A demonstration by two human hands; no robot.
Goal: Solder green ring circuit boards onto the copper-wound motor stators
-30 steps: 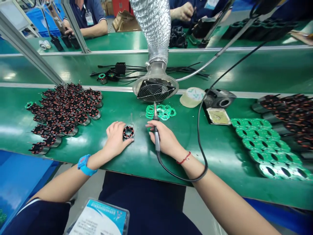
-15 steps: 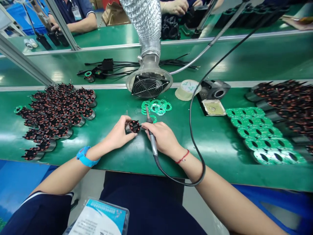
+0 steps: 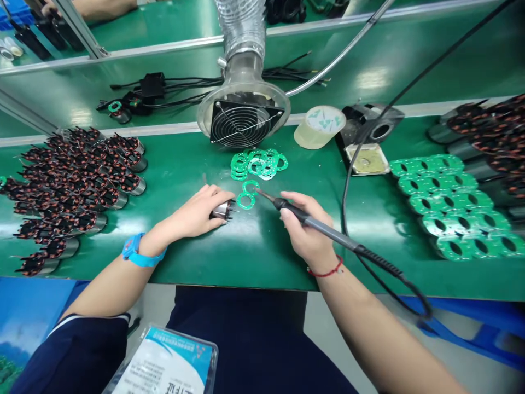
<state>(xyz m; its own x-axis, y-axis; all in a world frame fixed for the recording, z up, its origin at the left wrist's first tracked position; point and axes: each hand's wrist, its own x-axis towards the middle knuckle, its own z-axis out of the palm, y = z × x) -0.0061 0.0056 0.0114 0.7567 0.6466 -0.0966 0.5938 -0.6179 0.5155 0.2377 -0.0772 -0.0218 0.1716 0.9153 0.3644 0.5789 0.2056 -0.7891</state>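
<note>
My left hand (image 3: 200, 210) is wrapped round a silver motor stator (image 3: 222, 209), which lies on its side with its pins pointing right. My right hand (image 3: 307, 227) grips a soldering iron (image 3: 301, 214), its tip over a green ring-shaped board (image 3: 250, 187). Another green ring (image 3: 246, 201) lies just right of the stator. Behind them is a small pile of green rings (image 3: 268, 163), in front of the black fan (image 3: 241, 125) of the fume extractor.
Many stators (image 3: 82, 175) stand at left, more (image 3: 496, 142) at right beside rows of green boards (image 3: 455, 202). A yellowish roll (image 3: 318, 128) and a soldering stand (image 3: 367, 160) sit at back right. The iron's black cable (image 3: 346, 191) crosses the green table (image 3: 246, 262).
My right hand has moved right, drawing the iron off the stator and tilting it lower. The stator has tipped over in my left hand. A second loose ring shows beside it. The view has shifted.
</note>
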